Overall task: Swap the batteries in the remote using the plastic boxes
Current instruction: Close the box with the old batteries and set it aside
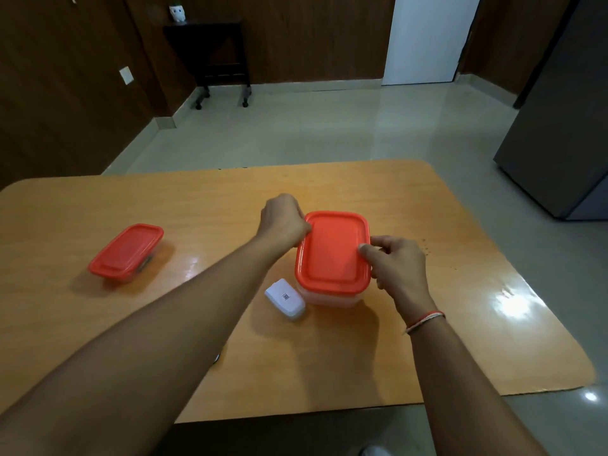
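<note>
A clear plastic box with a red lid (332, 251) stands in the middle of the wooden table (460, 307). My left hand (283, 218) grips the lid's far left corner. My right hand (399, 268) holds the lid's right edge, thumb on top. A white remote (285, 299) lies face down just left of the box's near corner, touching neither hand. A second, flatter box with a red lid (126, 251) sits apart at the left of the table, closed. No batteries are visible.
A small dark object (216, 357) peeks out under my left forearm. Beyond the table are a tiled floor, a dark side table (214, 54) on castors and a grey cabinet (566, 126) at the right.
</note>
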